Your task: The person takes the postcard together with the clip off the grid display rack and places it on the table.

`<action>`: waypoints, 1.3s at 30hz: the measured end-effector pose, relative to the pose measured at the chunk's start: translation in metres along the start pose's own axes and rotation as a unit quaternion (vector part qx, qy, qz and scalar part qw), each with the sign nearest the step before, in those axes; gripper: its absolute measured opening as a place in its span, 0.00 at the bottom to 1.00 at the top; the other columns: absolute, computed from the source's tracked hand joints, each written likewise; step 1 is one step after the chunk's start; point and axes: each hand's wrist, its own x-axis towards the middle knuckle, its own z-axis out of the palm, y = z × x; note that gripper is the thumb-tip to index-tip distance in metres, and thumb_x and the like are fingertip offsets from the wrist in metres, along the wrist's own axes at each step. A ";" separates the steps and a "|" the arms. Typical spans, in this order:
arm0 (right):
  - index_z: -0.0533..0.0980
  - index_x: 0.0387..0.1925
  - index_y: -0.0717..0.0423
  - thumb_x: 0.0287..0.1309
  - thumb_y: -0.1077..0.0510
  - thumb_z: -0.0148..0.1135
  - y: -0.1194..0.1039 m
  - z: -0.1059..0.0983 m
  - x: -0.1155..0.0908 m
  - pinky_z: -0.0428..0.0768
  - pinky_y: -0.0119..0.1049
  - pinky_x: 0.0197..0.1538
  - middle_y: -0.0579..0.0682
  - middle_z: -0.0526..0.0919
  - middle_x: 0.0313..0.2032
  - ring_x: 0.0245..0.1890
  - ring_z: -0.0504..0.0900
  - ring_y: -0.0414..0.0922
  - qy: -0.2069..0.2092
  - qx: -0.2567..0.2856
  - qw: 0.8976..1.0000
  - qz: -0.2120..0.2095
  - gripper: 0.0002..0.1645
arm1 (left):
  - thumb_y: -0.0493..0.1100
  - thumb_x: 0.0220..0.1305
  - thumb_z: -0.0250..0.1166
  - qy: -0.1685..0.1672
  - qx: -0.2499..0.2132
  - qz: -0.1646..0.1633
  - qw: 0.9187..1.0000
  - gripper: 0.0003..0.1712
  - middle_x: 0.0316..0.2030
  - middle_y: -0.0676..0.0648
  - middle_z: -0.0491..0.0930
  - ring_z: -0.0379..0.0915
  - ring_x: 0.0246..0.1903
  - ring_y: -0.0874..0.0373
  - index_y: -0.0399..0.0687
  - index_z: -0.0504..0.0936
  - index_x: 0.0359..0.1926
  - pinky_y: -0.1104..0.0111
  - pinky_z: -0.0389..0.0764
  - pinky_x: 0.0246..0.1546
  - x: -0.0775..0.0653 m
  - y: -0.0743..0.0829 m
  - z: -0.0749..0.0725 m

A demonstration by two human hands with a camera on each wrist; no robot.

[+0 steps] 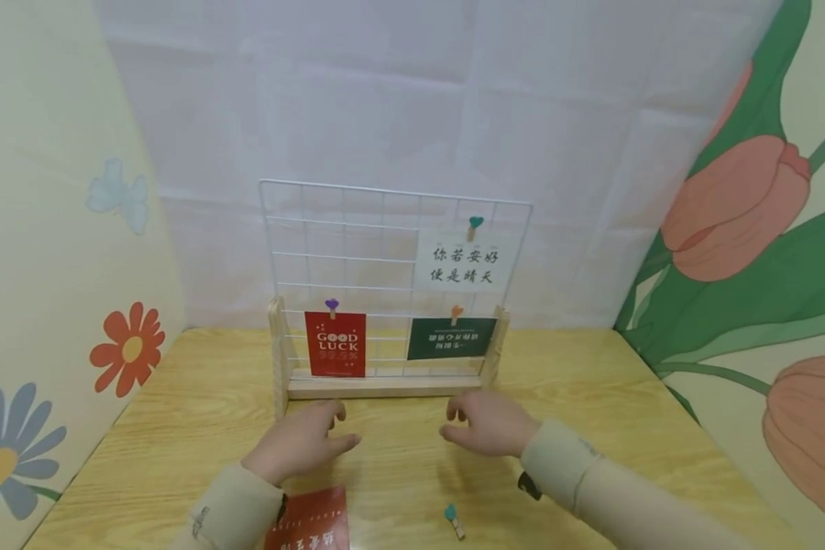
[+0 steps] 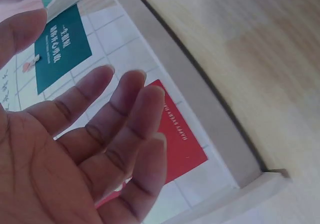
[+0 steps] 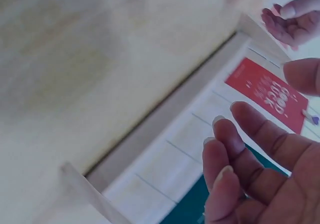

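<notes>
My left hand (image 1: 302, 441) hovers in front of the rack's left half, fingers loosely bent and holding nothing. Facing it, my right hand (image 1: 490, 424) is likewise relaxed and bare before the right half. Between and behind them stands a white wire grid (image 1: 385, 260) in a wooden base (image 1: 385, 388). A purple heart clothespin (image 1: 332, 307) holds a red "GOOD LUCK" card (image 1: 337, 347) on it. An orange-topped clothespin (image 1: 457, 313) holds a dark green card (image 1: 451, 340), its writing upside down. Higher up, a teal heart clothespin (image 1: 475, 224) holds a white card (image 1: 462, 263) with Chinese characters.
On the wood-grain table (image 1: 199, 412), another red card (image 1: 319, 519) lies near the front edge, partly hidden by my left sleeve. A loose teal heart clothespin (image 1: 455, 521) lies to its right. Behind the rack hangs a white cloth (image 1: 399, 99); flower-painted panels (image 1: 736, 229) flank the table.
</notes>
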 end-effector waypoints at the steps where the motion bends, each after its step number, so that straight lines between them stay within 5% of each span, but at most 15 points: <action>1: 0.83 0.43 0.58 0.68 0.47 0.65 0.000 -0.003 0.001 0.82 0.46 0.39 0.49 0.83 0.38 0.37 0.82 0.46 0.007 0.001 1.000 -0.001 0.17 | 0.55 0.64 0.72 0.005 0.001 0.002 1.000 0.25 0.44 0.43 0.85 0.82 0.40 0.49 0.41 0.82 0.51 0.48 0.82 0.42 0.001 0.001 -0.002; 9: 0.83 0.45 0.56 0.69 0.47 0.63 -0.006 -0.029 0.010 0.83 0.48 0.42 0.50 0.84 0.40 0.39 0.83 0.47 0.048 -0.012 0.999 0.018 0.16 | 0.56 0.65 0.71 0.054 0.022 0.031 0.998 0.25 0.44 0.44 0.84 0.82 0.42 0.47 0.43 0.81 0.53 0.48 0.83 0.42 0.008 0.016 -0.016; 14: 0.81 0.55 0.55 0.68 0.45 0.64 -0.008 -0.045 0.013 0.82 0.51 0.50 0.54 0.81 0.51 0.48 0.81 0.51 0.087 -0.032 0.995 0.036 0.23 | 0.57 0.68 0.69 0.093 0.016 0.050 0.994 0.33 0.55 0.37 0.81 0.78 0.54 0.40 0.37 0.76 0.62 0.44 0.80 0.53 0.012 0.024 -0.023; 22: 0.65 0.76 0.54 0.68 0.38 0.64 -0.004 -0.066 0.013 0.63 0.65 0.69 0.66 0.59 0.75 0.73 0.59 0.67 0.166 -0.062 0.984 0.026 0.43 | 0.66 0.69 0.63 0.179 0.001 0.064 0.982 0.53 0.73 0.28 0.60 0.57 0.71 0.29 0.35 0.56 0.78 0.33 0.61 0.66 0.017 0.034 -0.031; 30: 0.66 0.75 0.50 0.69 0.37 0.62 -0.004 -0.082 0.014 0.59 0.69 0.69 0.65 0.56 0.76 0.73 0.57 0.68 0.201 -0.064 0.976 0.048 0.41 | 0.70 0.68 0.61 0.184 0.009 0.070 0.980 0.54 0.74 0.31 0.60 0.60 0.70 0.33 0.39 0.55 0.79 0.35 0.66 0.64 0.023 0.051 -0.041; 39: 0.66 0.75 0.53 0.69 0.40 0.60 0.004 -0.104 0.020 0.57 0.70 0.70 0.68 0.51 0.77 0.73 0.55 0.70 0.245 -0.071 0.965 0.063 0.40 | 0.69 0.71 0.58 0.169 0.003 0.077 0.983 0.54 0.76 0.34 0.56 0.53 0.74 0.34 0.39 0.51 0.81 0.39 0.59 0.70 0.031 0.064 -0.051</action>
